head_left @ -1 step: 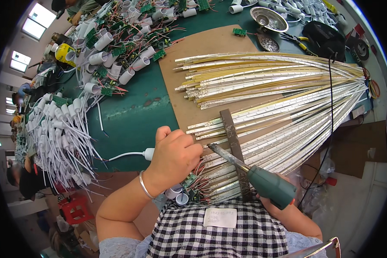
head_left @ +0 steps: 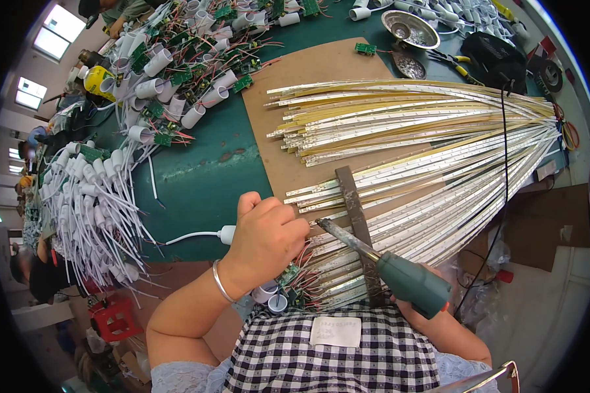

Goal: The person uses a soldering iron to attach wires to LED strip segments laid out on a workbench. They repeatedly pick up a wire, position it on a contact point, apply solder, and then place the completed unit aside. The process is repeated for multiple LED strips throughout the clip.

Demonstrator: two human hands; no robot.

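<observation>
My left hand (head_left: 267, 229) is closed, its fingertips pinched by the free ends of the LED strips (head_left: 406, 173). From its wrist side sticks out a white cylindrical cable fitting (head_left: 227, 234) with a white cable; what the fingertips pinch is hidden. My right hand (head_left: 416, 298), mostly hidden behind the handle, grips a soldering iron (head_left: 410, 283) with a green handle. The iron's dark tip rests just right of my left fingertips, over a strip end. A dark flat bar (head_left: 354, 206) lies across the nearer strips.
Several wired circuit boards and white tubes (head_left: 157, 63) pile up at the back left. White corded fittings (head_left: 92, 190) lie at left. At back right are a metal bowl (head_left: 410, 29), a small solder dish (head_left: 408, 65) and pliers (head_left: 455, 64). A black cord (head_left: 505, 150) hangs over the strips.
</observation>
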